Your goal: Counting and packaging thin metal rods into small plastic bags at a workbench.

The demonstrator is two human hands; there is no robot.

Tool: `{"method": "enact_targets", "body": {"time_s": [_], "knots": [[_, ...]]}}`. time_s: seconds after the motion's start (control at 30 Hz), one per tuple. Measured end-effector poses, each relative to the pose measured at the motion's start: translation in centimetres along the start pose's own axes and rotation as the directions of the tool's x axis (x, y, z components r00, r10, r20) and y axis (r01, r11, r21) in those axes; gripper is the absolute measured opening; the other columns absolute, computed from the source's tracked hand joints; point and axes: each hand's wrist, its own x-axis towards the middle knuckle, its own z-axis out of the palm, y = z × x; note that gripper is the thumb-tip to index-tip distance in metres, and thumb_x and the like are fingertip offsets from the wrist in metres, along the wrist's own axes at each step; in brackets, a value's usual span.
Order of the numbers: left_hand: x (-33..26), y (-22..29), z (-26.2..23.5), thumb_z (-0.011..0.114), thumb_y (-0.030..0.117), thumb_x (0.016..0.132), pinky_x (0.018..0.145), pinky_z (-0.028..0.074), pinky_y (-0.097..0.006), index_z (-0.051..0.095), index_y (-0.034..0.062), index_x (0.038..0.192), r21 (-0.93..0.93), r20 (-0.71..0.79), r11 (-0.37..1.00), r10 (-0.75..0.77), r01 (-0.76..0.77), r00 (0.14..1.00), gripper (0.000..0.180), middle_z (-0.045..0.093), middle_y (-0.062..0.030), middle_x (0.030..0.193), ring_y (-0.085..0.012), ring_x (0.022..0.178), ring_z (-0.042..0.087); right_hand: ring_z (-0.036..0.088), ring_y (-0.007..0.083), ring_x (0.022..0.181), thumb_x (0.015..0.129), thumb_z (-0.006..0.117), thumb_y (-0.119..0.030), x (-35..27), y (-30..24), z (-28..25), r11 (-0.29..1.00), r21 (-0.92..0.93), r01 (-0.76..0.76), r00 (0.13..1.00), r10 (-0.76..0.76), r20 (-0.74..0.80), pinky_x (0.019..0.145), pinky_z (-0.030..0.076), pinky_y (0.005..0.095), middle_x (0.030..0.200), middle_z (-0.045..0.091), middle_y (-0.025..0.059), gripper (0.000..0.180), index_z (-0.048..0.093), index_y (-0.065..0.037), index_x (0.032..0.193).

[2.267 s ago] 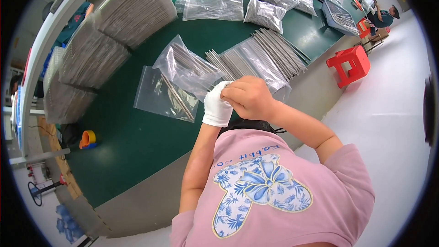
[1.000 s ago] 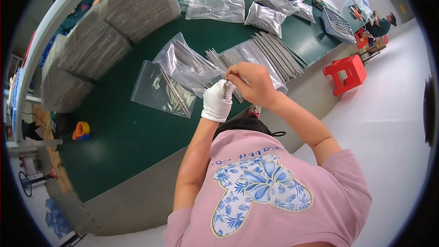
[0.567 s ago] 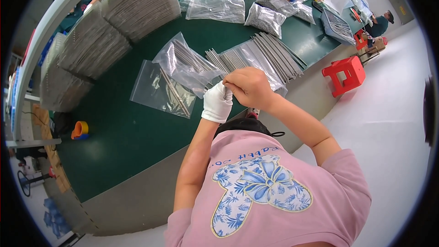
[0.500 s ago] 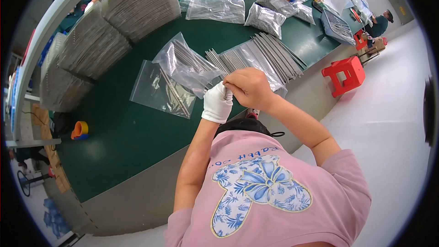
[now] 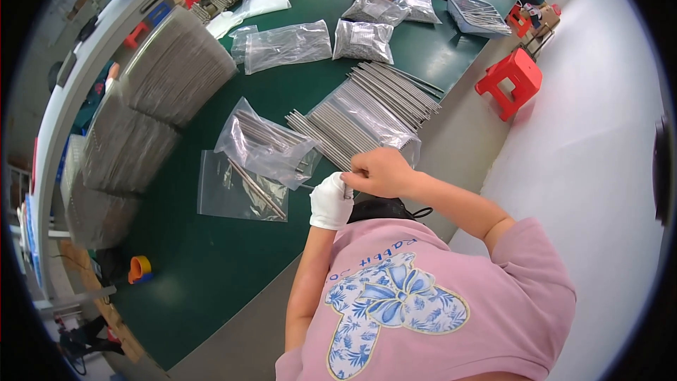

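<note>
My left hand [image 5: 331, 201], in a white glove, is closed in front of my body, and a thin grey metal rod [image 5: 307, 186] pokes out from its left side. My bare right hand [image 5: 381, 172] is pinched against the top of the glove; whatever lies between its fingertips is hidden. Just beyond the hands, many metal rods [image 5: 338, 134] lie side by side, partly on a clear plastic bag. To the left, a clear bag [image 5: 264, 142] holds several rods. It overlaps a flat clear bag [image 5: 218, 190] with a few rods on it.
Tall stacks of grey trays [image 5: 176, 63] line the table's left side. Filled bags [image 5: 363, 41], flat clear bags [image 5: 289, 46] and a blue bin of rods [image 5: 476, 14] are farther back. A tape roll [image 5: 139, 268] sits near left; a red stool [image 5: 511, 85] stands right.
The view has shifted, so the table's things appear lower and more to the left. Both hands stay together, the right still pinched at the glove.
</note>
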Motion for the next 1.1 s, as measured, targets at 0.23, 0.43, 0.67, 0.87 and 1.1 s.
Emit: {"method": "enact_targets", "body": {"time_s": [0.23, 0.43, 0.67, 0.87, 1.1], "knots": [[1.8, 2.6, 0.4, 0.057, 0.013, 0.078, 0.059, 0.047, -0.037, 0.055, 0.0106, 0.092, -0.113, 0.182, 0.98, 0.185, -0.166, 0.966, 0.015, 0.059, -0.0086, 0.078, -0.0298, 0.07, 0.058, 0.047, 0.0141, 0.046, 0.072, 0.058, -0.021, -4.0, 4.9, -3.4, 0.848, 0.365, -0.384, 0.923, 0.342, 0.176, 0.043, 0.036, 0.0304, 0.055, 0.056, 0.0078, 0.022, 0.064, 0.0, 0.068], [4.0, 4.7, -1.4, 0.058, 0.014, 0.078, 0.047, 0.045, -0.035, 0.051, 0.0106, 0.104, -0.056, 0.135, 0.946, 0.323, -0.318, 0.937, 0.027, 0.055, -0.005, 0.067, -0.0231, 0.055, 0.056, 0.037, 0.0046, 0.046, 0.076, 0.058, -0.017, -12.8, 10.3, -9.3, 0.478, 0.741, -0.472, 0.732, 0.681, 0.027, 0.04, 0.028, 0.0215, 0.066, 0.059, 0.0046, 0.02, 0.06, 0.003, 0.071], [9.4, 5.0, 1.9, 0.057, 0.049, 0.069, 0.043, 0.041, -0.037, 0.052, 0.0091, 0.053, -0.02, 0.548, 0.803, 0.507, -0.595, 0.665, 0.044, 0.048, -0.0075, 0.052, -0.026, 0.047, 0.052, 0.046, 0.0083, 0.056, 0.079, 0.056, -0.018, -9.1, 18.7, -5.5, 0.783, 0.471, -0.405, 0.663, 0.607, -0.438, 0.051, 0.037, 0.0244, 0.065, 0.058, 0.0042, 0.021, 0.062, 0.003, 0.078], [10.0, -0.8, 6.1, 0.049, 0.039, 0.076, 0.049, 0.044, -0.042, 0.055, 0.0071, 0.052, 0.093, 0.802, 0.835, 0.26, -0.543, 0.537, 0.04, 0.055, -0.0125, 0.058, -0.0321, 0.054, 0.055, 0.05, 0.0157, 0.056, 0.076, 0.058, -0.019, -2.1, 25.0, -0.4, 0.781, 0.528, -0.333, 0.583, 0.611, -0.535, 0.055, 0.04, 0.0286, 0.061, 0.056, 0.0103, 0.021, 0.062, 0.001, 0.077], [7.8, -5.2, 8.1, 0.049, 0.026, 0.077, 0.059, 0.046, -0.04, 0.059, 0.0092, 0.066, 0.264, 0.757, 0.812, 0.162, -0.522, 0.634, 0.023, 0.058, -0.0101, 0.069, -0.0271, 0.067, 0.058, 0.053, 0.0136, 0.059, 0.078, 0.059, -0.022, 1.1, 26.9, 1.4, 0.438, 0.795, -0.42, 0.425, 0.868, -0.255, 0.051, 0.04, 0.0276, 0.062, 0.058, 0.0042, 0.023, 0.063, 0.0, 0.08]]}}
